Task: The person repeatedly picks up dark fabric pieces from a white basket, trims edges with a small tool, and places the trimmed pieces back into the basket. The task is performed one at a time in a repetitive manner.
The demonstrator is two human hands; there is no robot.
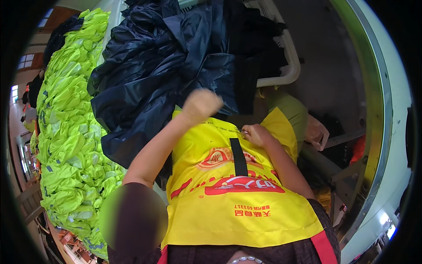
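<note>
My left hand [202, 105] is blurred by motion above the lower edge of a heap of dark navy shiny fabric [158, 66]. Its fingers are smeared, so I cannot make out whether it holds anything. My right hand [257, 134] is closed over my lap, fingers pinched on a small thin metal tool [239, 130] that mostly hides in the grip; its exact kind does not show. Under both hands spreads my yellow apron [241, 226] with red print, and a short black strip [238, 156] lies across it.
A tall pile of crumpled neon-yellow garments [74, 132] rises along the left. A white plastic basket [288, 72] stands behind the dark fabric, which spills over its edge toward me. A curved metal frame [378, 110] runs down the right side.
</note>
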